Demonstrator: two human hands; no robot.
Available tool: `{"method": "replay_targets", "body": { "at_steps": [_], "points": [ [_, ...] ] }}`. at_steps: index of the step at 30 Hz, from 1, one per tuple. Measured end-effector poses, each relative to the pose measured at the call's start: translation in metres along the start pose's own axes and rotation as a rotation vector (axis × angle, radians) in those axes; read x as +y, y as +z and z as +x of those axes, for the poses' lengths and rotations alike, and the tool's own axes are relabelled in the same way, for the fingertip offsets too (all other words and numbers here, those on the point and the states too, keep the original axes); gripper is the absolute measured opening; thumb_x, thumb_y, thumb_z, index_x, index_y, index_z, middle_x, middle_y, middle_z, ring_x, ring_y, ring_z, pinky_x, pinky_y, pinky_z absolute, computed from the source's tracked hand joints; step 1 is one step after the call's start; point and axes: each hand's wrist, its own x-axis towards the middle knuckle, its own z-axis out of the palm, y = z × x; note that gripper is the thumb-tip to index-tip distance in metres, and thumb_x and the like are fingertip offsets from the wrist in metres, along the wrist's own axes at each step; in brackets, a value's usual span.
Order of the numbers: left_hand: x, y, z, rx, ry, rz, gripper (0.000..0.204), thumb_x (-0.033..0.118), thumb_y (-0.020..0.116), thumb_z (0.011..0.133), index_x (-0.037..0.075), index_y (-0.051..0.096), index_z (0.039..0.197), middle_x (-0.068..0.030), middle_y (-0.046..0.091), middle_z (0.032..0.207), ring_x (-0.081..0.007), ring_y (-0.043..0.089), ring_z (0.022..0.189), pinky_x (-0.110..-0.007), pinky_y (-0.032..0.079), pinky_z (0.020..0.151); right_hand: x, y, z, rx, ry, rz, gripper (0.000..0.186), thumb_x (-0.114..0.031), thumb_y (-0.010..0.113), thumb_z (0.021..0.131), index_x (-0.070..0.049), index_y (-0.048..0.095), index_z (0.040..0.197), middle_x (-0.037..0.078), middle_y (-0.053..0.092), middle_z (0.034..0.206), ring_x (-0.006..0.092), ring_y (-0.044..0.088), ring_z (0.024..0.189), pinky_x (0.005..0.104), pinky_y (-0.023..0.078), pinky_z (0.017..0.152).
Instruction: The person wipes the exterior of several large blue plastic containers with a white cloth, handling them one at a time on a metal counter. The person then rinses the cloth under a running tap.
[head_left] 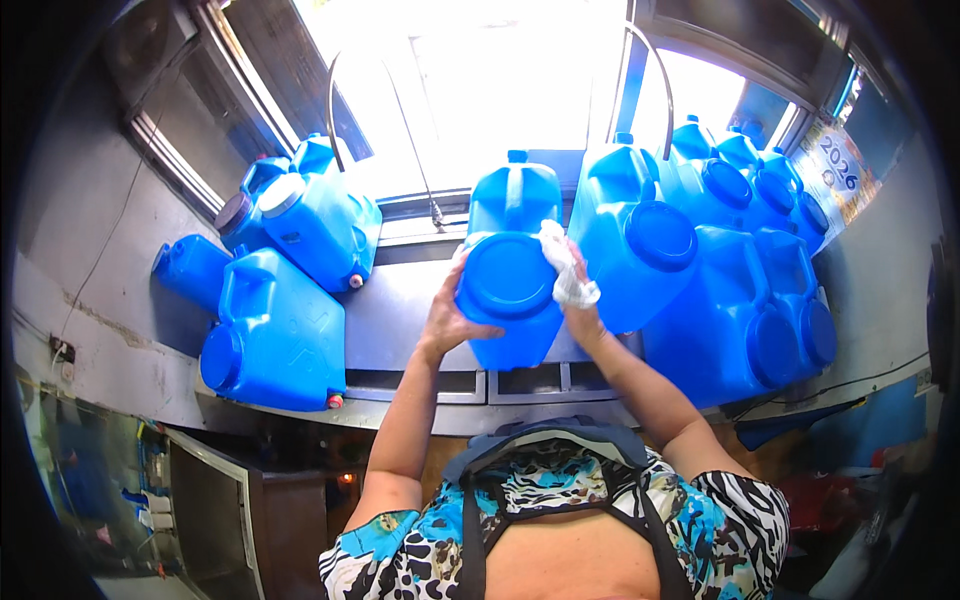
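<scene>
A blue plastic water jug (512, 345) stands upright in front of me on the metal counter, its wide round lid turned toward me and its handle and small cap at the top. Along its left side my left hand (450, 318) is wrapped, with the thumb across the front below the lid. My right hand (582, 318) grips a crumpled white cloth (562, 255) and presses it against the jug's right side, beside the lid. The cloth covers part of the right fingers.
More blue jugs crowd close on the right (625, 240) and stand at the left (285, 320). Two curved metal tubes (332, 110) and a thin hanging line (405, 140) come down before the bright window. Openings (525, 380) line the counter's near edge.
</scene>
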Motion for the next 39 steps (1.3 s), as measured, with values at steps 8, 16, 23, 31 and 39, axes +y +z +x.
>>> {"method": "replay_targets", "body": {
  "at_steps": [8,16,23,31,39],
  "points": [
    [0.028,-0.079,-0.051,-0.133,-0.154,-0.1,0.138,0.01,0.1,0.039,0.006,0.031,0.158,-0.0128,0.054,0.145,-0.025,0.053,0.133,-0.041,0.042,0.114,-0.016,0.023,-0.006,-0.19,0.719,0.31,0.043,-0.036,0.056,0.098,-0.009,0.067,0.129,0.016,0.062,0.137,0.035,0.049,0.137,0.0464,0.034,0.115],
    [0.023,-0.069,-0.061,-0.043,-0.209,-0.107,0.142,0.016,0.102,0.043,0.007,0.023,0.161,-0.0124,0.052,0.147,-0.0242,0.053,0.132,-0.041,0.043,0.113,0.031,0.091,0.015,-0.182,0.248,0.034,0.044,-0.044,0.047,0.101,-0.016,0.067,0.129,0.012,0.052,0.149,0.0322,0.025,0.153,0.0619,0.008,0.12],
    [0.019,-0.047,-0.059,0.048,-0.188,0.016,0.141,0.025,0.104,0.043,0.007,0.026,0.159,-0.0136,0.054,0.143,-0.0265,0.057,0.128,-0.043,0.048,0.108,0.016,0.113,-0.157,0.09,1.487,1.081,0.069,-0.062,0.041,0.103,-0.008,0.047,0.146,0.013,0.062,0.136,0.0238,0.062,0.12,0.0404,0.049,0.105],
    [0.017,-0.054,-0.065,0.069,-0.198,0.063,0.132,0.022,0.102,0.041,0.004,0.035,0.154,-0.0139,0.061,0.135,-0.027,0.062,0.122,-0.042,0.052,0.104,-0.01,0.082,0.018,0.201,1.286,1.092,0.068,-0.057,0.043,0.1,-0.004,0.05,0.141,0.016,0.052,0.141,0.0244,0.049,0.129,0.0369,0.038,0.11],
    [0.005,-0.079,-0.079,0.024,-0.262,0.066,0.13,0.015,0.098,0.038,0.002,0.037,0.153,-0.014,0.062,0.133,-0.0269,0.063,0.119,-0.042,0.053,0.102,0.149,0.107,0.114,-0.304,1.196,0.568,0.064,-0.054,0.056,0.091,-0.004,0.061,0.131,0.017,0.063,0.124,0.0255,0.06,0.113,0.0394,0.048,0.098]
  ]
}}
